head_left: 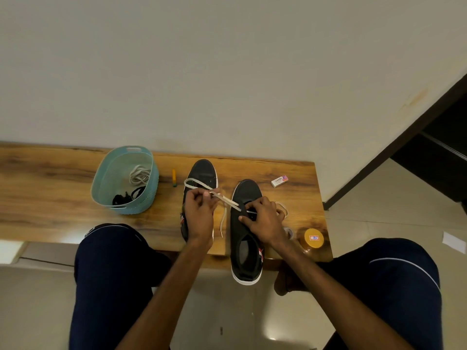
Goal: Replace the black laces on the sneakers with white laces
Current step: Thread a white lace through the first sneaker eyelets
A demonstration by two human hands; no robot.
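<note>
Lacing the right shoe (246, 194) on the bench (50, 188).
Left hand (199, 215) grip pinches the white lace (227, 199) taut, left of the shoe; right hand (266, 221) grip pinches it at the shoe's eyelets.

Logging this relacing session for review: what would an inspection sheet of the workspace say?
Surface: wooden table, against a pale wall.
Job's things: left sneaker and right sneaker stand side by side, the right one's heel overhanging the near edge; a white lace runs from the left hand to the right sneaker's eyelets; teal basket holds black laces and a spare white lace.
Clutter: yellow stick, small box, yellow-lidded jar.
Hands: left hand pinches the white lace; right hand grips the right sneaker at its eyelets.
Cables: nothing seen.
Surroundings: tiled floor, dark door frame at right.
</note>
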